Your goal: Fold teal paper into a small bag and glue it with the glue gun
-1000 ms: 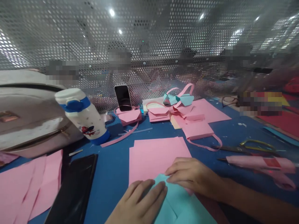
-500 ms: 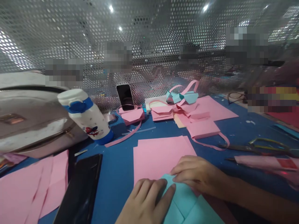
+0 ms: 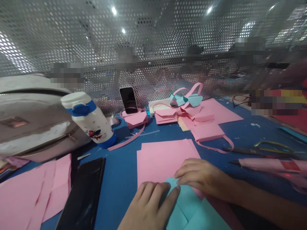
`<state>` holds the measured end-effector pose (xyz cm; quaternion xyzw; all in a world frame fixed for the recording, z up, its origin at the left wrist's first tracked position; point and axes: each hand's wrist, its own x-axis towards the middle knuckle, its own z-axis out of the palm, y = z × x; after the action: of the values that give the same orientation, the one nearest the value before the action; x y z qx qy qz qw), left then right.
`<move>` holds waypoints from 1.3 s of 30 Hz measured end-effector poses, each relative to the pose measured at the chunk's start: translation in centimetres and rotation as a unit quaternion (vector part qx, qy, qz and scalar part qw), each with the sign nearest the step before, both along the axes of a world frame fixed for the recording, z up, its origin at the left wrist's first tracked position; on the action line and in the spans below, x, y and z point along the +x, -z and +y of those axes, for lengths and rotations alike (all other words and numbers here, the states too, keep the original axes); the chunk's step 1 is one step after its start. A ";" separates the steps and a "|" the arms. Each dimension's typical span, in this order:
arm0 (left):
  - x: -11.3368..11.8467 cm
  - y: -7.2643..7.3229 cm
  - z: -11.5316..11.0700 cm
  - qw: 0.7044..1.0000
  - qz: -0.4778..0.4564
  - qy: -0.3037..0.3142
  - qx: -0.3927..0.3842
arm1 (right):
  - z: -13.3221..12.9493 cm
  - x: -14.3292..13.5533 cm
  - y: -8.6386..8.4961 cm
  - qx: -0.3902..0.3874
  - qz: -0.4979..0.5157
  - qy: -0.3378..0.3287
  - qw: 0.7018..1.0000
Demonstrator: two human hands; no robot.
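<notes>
A folded light-blue paper point(image 3: 189, 204) lies over pink sheets point(image 3: 165, 159) at the bottom centre. On its left edge, my left hand point(image 3: 151, 204) pinches the paper near the top corner, thumb and fingers close together. My right hand point(image 3: 201, 177) comes in from the right, its fingers gathered on the same top corner and pressing the paper there. The two hands' fingertips nearly meet. The lower edge of the blue paper is cut off by the frame.
Left: a bag point(image 3: 35, 118), a bottle point(image 3: 88, 121), a black phone point(image 3: 82, 195) and pink papers point(image 3: 26, 191). Behind: small pink paper bags point(image 3: 165, 115) and an upright phone point(image 3: 129, 99). Right: scissors point(image 3: 271, 150) and a pink glue gun point(image 3: 268, 164). A perforated metal screen point(image 3: 153, 54) stands behind.
</notes>
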<state>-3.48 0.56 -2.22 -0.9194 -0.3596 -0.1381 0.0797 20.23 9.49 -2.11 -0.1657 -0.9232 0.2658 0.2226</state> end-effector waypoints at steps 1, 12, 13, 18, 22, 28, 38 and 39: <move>0.0 0.0 0.0 1.000 -0.004 -0.003 -0.001 | 0.0 0.0 0.0 0.001 0.004 0.000 1.000; 0.0 1.2 -0.3 0.999 0.026 -0.028 -0.025 | -0.1 -0.1 0.0 0.011 0.016 0.004 1.000; 0.0 1.0 -0.3 0.999 0.033 -0.025 -0.033 | -0.1 -0.1 0.0 0.019 0.015 0.003 1.000; 0.0 1.5 -0.4 0.999 0.021 -0.026 -0.023 | -0.3 0.0 -0.1 0.095 -0.014 -0.002 0.995; 0.1 2.5 -0.5 0.999 0.009 -0.031 -0.021 | -0.3 -0.1 0.0 0.154 -0.029 0.010 0.988; 0.0 1.8 -0.4 0.996 0.029 -0.033 -0.080 | 0.0 -0.5 0.2 0.180 -0.091 0.049 0.978; 0.1 0.4 -1.0 0.986 -0.003 -0.039 -0.161 | -0.7 0.4 -5.2 0.236 -0.233 -0.008 0.943; 0.1 0.0 -1.0 0.984 -0.016 -0.040 -0.172 | -0.9 0.5 -5.5 0.234 -0.242 -0.005 0.942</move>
<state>-3.37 -0.45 -2.25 -0.9018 -0.4160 -0.0862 -0.0795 20.73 8.61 3.39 -0.1637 -0.9862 -0.0043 0.0238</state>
